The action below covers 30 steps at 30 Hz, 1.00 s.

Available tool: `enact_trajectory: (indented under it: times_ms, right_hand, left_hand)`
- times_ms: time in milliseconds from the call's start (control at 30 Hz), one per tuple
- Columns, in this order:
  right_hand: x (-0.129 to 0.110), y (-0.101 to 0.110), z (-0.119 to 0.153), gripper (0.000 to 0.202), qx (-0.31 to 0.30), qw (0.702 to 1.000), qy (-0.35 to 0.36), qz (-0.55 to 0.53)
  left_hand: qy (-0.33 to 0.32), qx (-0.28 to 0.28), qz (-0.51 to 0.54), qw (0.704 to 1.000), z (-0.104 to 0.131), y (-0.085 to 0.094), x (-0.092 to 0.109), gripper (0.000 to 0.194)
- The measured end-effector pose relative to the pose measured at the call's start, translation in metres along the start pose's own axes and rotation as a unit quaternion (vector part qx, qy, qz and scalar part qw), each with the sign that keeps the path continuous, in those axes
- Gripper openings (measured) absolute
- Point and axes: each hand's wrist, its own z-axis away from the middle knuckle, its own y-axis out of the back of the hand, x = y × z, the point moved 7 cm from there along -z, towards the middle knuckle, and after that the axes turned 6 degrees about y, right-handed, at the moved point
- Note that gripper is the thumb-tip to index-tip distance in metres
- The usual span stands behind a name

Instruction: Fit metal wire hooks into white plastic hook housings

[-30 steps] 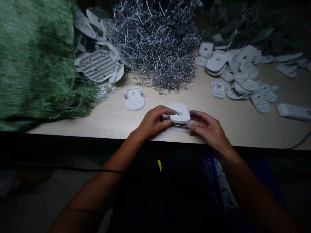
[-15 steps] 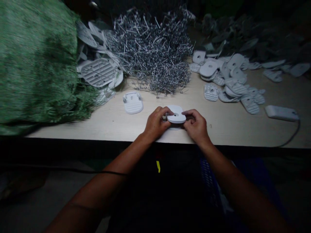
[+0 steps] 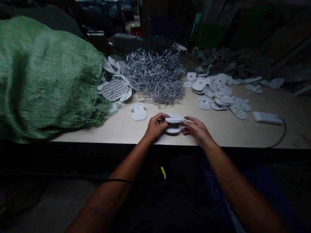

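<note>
My left hand [image 3: 156, 125] pinches the upper white plastic plate [image 3: 174, 118]; right of it, my right hand [image 3: 198, 131] curves, fingers parted; from here I can't tell its hold.

Two hands [image 3: 155, 127] (plus one sack [image 3: 60, 74])

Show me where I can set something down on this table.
Bare: the front strip between sack and left hand, and the patch between right hand and white box. Crowded: the back, with metal heap and white parts.
</note>
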Motion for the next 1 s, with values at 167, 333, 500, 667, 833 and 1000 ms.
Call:
enact_trajectory:
  times_ms: [167, 333, 500, 667, 833, 1000]
  right_hand:
    - [0.007, -0.025, 0.029, 0.057, -0.046, 0.986, -0.154, -0.052]
    - [0.008, -0.04, 0.032, 0.043, -0.015, 0.98, -0.179, -0.084]
    - [0.008, -0.025, 0.028, 0.033, 0.015, 0.977, -0.168, -0.133]
    - [0.007, 0.002, 0.035, 0.026, 0.077, 0.978, -0.121, -0.149]
    - [-0.006, 0.031, 0.051, 0.029, 0.105, 0.983, -0.071, -0.132]
    - [-0.03, 0.093, 0.084, 0.028, 0.091, 0.984, -0.054, -0.146]
  left_hand:
    - [-0.006, -0.008, 0.024, 1.0, 0.003, 0.0, 0.005, 0.037]
    - [-0.034, -0.054, -0.037, 0.997, 0.003, -0.007, 0.012, 0.038]
    - [0.007, -0.051, 0.057, 0.997, -0.001, 0.001, 0.006, 0.067]
    - [0.04, -0.002, 0.114, 0.993, -0.003, 0.011, -0.003, 0.07]
    - [0.039, -0.001, 0.093, 0.995, -0.003, 0.008, -0.001, 0.066]
    - [0.035, 0.012, 0.092, 0.995, -0.004, 0.005, 0.002, 0.053]
